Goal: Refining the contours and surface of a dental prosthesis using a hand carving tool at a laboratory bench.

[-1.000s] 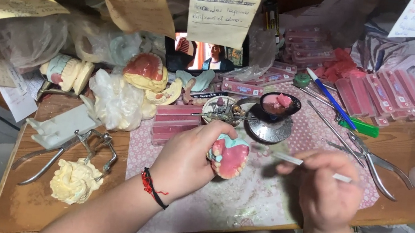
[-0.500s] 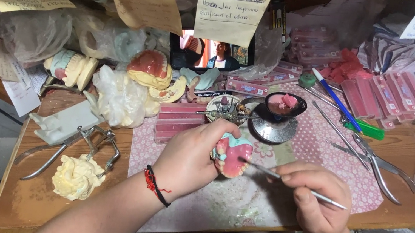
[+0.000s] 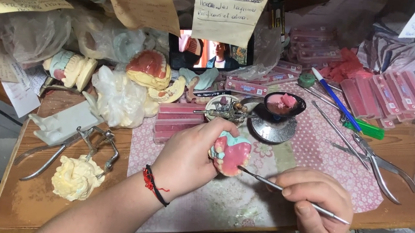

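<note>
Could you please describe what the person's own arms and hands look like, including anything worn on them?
Both forearms are bare, with no sleeves or gloves in view. The left hand has a thin cord bracelet at the wrist, made of black and red strands with a small loose red end. The right hand shows no rings, watch or bracelet. Fingernails look short and unpainted.

Left hand [image 3: 187, 157] raised above the bench, palm turned inward, fingers curled in a closed grip, thumb set on top. Left forearm angled in from lower left, a red-and-black cord worn at the wrist. Right hand [image 3: 313, 202] held lower right, fingers pinched together as for a pen, knuckles up.
</note>
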